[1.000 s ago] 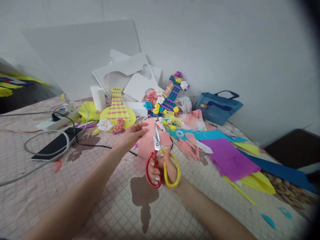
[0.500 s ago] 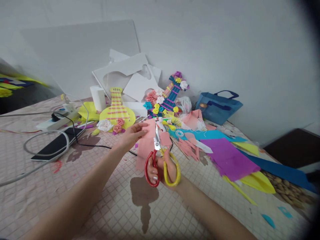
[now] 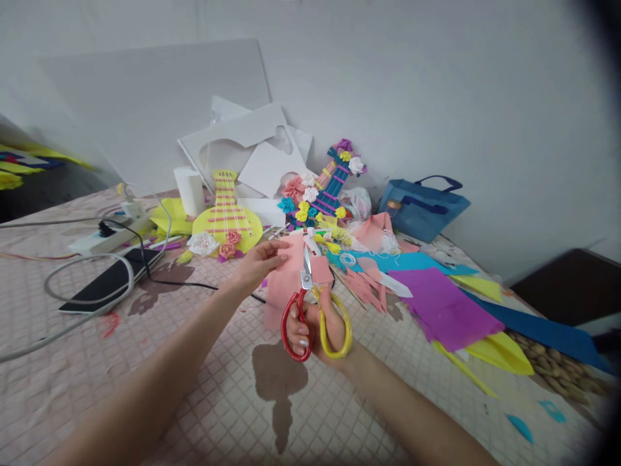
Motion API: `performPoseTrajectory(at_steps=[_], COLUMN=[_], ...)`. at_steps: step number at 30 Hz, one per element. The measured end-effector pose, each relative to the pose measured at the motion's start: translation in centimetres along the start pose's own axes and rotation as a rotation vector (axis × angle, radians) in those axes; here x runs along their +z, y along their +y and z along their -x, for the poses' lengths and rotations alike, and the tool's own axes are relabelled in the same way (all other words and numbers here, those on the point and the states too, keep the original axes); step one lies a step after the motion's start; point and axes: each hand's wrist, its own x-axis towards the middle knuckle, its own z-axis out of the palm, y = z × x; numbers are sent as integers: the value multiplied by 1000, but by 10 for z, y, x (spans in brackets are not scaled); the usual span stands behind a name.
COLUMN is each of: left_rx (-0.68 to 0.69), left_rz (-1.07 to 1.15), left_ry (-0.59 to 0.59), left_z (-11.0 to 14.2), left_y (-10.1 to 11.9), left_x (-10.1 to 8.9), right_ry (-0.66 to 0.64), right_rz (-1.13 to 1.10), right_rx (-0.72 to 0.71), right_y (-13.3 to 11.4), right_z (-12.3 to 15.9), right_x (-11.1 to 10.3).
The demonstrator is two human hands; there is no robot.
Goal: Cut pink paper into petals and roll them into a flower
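Observation:
Between the thumb and fingers of my left hand (image 3: pixel 262 262) is a sheet of pink crepe paper (image 3: pixel 292 254), held above the table. My right hand (image 3: pixel 317 327) grips a pair of scissors (image 3: pixel 306 279) with one red and one yellow handle. Their blades point away from me and lie along the right edge of the held paper; whether they are in the paper I cannot tell. Another pink sheet (image 3: pixel 276 304) lies beneath, partly covered. Just right of the blades is a small pink piece (image 3: pixel 321 270).
Pink strips (image 3: pixel 366 288), purple paper (image 3: pixel 444 310) and blue paper lie to the right. Behind stand a yellow paper guitar (image 3: pixel 228 223), a flower-covered blue guitar (image 3: pixel 332 188) and a blue bag (image 3: pixel 427 210). At left, cables cross a dark tablet-like slab (image 3: pixel 111 281) beside a power strip (image 3: pixel 109 236).
The scissors and the held paper have shifted very slightly, the blade tips a little to the right. Both hands keep their grip, and the surroundings look the same.

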Motion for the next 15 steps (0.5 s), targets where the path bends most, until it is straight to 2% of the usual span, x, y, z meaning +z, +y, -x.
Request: performPoseTrajectory(at_steps=[7,15], left_rx=[12,-2], left_rz=[-7,12], left_ry=[3,-2], left_z=[1,-1], left_y=[1,1], left_x=[2,-1], right_ry=[-40,8], right_rz=[-18,-8], right_rx=[-18,-5], right_y=[3,2], right_z=[-3,-2], right_x=[-2,0])
